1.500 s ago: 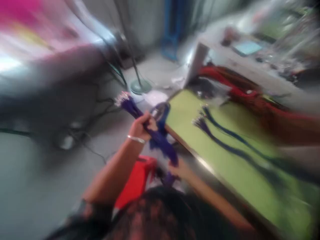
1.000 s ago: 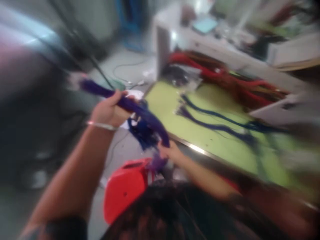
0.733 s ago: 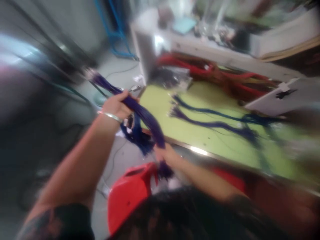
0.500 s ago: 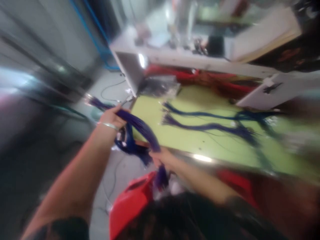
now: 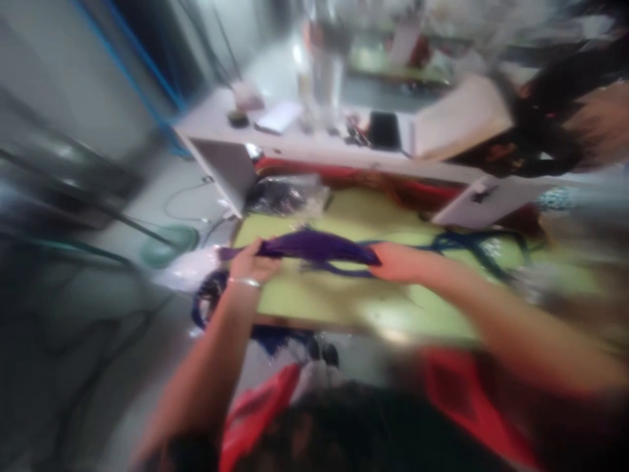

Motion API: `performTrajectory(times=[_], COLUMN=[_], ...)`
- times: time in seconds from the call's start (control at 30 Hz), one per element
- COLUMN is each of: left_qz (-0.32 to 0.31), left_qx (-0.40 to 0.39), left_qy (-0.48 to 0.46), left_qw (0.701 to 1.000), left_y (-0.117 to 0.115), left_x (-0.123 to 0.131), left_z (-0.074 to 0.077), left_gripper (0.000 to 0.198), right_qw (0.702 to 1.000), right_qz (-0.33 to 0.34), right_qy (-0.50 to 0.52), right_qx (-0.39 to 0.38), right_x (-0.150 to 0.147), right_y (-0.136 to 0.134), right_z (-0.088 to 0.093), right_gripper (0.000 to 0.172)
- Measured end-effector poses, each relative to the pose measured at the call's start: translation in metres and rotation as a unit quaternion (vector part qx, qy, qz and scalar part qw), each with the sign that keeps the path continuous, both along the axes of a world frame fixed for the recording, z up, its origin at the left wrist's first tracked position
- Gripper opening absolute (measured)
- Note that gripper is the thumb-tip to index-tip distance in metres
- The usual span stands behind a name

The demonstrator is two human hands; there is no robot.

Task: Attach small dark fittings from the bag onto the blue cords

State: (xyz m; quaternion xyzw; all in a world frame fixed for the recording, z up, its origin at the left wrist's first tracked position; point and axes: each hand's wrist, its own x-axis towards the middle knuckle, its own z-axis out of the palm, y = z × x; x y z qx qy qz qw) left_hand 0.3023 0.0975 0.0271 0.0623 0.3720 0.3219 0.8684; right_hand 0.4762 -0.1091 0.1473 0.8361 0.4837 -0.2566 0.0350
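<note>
A bundle of purple-blue wires (image 5: pixel 319 244) stretches level between my two hands, above the green tabletop (image 5: pixel 314 301). My left hand (image 5: pixel 253 262), with a band at the wrist, is closed round its left part. My right hand (image 5: pixel 396 261) grips the bundle farther right; its fingertips are blurred. Past my left hand the bundle's end runs into a whitish blurred patch. Behind it on the table lie other dark blue wire bundles (image 5: pixel 472 246), partly hidden by my right arm. More blue wires (image 5: pixel 280 337) hang below the front edge.
A white shelf (image 5: pixel 344 145) runs along the back of the table, with a black box-like item (image 5: pixel 384 131) and an open carton (image 5: pixel 464 121) on top. Red wires (image 5: pixel 319 169) and a clear plastic bag (image 5: pixel 287 193) lie beneath it. A person's arm (image 5: pixel 599 121) shows at the right.
Both hands have come over the table with the wire bundle, which went from hanging slanted at the front left to lying level. My right hand moved up and right. The view shifted.
</note>
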Motion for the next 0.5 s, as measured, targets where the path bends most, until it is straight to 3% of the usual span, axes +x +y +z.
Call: performTrajectory(times=[0.17, 0.33, 0.5], left_qz=[-0.069, -0.156, -0.187], left_qx=[0.027, 0.077, 0.102], left_qy=[-0.061, -0.077, -0.084], left_qw=[0.995, 0.982, 0.973], left_y=[0.02, 0.038, 0.043], left_x=[0.033, 0.077, 0.15], left_z=[-0.004, -0.021, -0.017], left_gripper=[0.013, 0.019, 0.016], right_qw=[0.978, 0.963, 0.961], right_qz=[0.011, 0.021, 0.032], right_qy=[-0.209, -0.263, -0.275], right_qx=[0.011, 0.043, 0.023], right_x=[0.037, 0.094, 0.169], right_y=[0.023, 0.03, 0.032], right_z=[-0.01, -0.039, -0.055], right_gripper=[0.02, 0.026, 0.029])
